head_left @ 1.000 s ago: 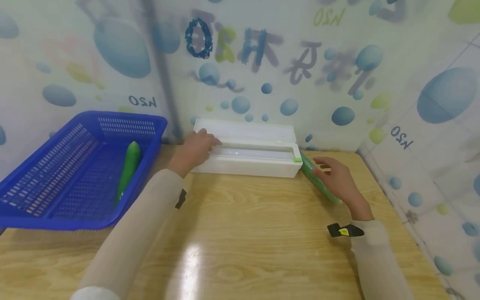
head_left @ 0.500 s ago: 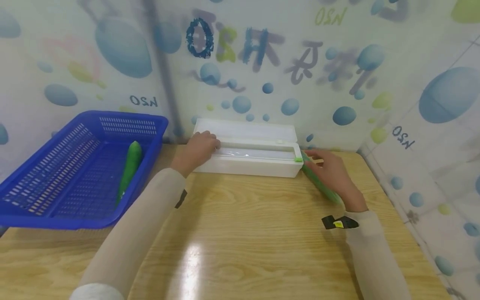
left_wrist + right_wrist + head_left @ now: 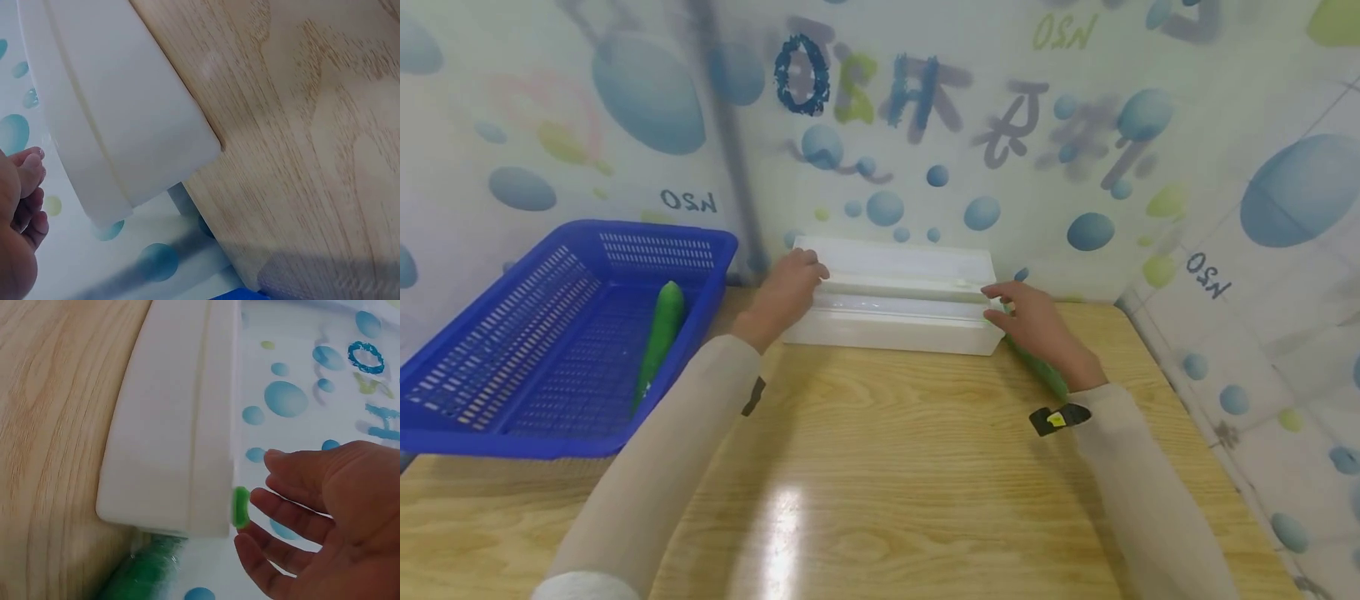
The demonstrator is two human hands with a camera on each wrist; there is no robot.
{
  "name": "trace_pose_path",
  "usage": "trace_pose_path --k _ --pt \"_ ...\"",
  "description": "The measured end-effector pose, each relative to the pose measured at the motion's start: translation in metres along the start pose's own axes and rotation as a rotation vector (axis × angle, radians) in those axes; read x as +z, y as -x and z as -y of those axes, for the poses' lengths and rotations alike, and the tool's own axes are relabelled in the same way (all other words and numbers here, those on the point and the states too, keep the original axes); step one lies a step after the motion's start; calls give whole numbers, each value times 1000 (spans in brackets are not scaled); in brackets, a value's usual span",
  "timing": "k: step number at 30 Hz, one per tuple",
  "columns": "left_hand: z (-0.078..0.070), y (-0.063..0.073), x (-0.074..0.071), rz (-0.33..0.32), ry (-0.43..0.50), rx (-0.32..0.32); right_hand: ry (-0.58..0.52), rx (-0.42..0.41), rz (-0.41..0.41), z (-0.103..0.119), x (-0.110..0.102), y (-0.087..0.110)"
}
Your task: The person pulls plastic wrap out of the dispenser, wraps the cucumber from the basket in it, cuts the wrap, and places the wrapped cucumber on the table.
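Note:
A white cling film dispenser stands against the wall, lid raised, with a shiny strip of film along its opening. My left hand is over its left end, fingers bent; in the left wrist view the fingers show beside the box, holding nothing visible. At the right end is my right hand, thumb and fingers apart. The right wrist view shows its fingertips right at the green slider on the box edge. Partly hidden under that hand lies a green cucumber, shiny with film in the right wrist view.
On the left, a blue plastic basket holds another green cucumber. The wooden table meets a wall with printed bubbles behind the box, and another tiled wall along the right side.
My right hand has moved left and up from over the cucumber to the dispenser's right end, covering the green slider. My left hand has shifted slightly left at the other end.

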State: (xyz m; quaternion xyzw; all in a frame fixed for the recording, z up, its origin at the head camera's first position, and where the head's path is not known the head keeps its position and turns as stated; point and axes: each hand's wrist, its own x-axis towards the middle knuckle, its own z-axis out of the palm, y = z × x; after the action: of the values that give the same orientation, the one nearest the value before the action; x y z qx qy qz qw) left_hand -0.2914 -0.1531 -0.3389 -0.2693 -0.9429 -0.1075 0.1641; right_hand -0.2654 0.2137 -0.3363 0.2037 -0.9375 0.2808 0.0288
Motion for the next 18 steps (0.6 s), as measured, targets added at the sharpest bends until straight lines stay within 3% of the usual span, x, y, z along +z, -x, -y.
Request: trace_pose_path --k 8,13,18 --pt "4 4 3 -83 56 -55 54 -28 54 1 10 -15" --pt "5 5 3 -65 106 -139 66 -24 75 1 14 -22" --pt "4 2 1 -53 127 -173 58 14 43 1 10 -27"
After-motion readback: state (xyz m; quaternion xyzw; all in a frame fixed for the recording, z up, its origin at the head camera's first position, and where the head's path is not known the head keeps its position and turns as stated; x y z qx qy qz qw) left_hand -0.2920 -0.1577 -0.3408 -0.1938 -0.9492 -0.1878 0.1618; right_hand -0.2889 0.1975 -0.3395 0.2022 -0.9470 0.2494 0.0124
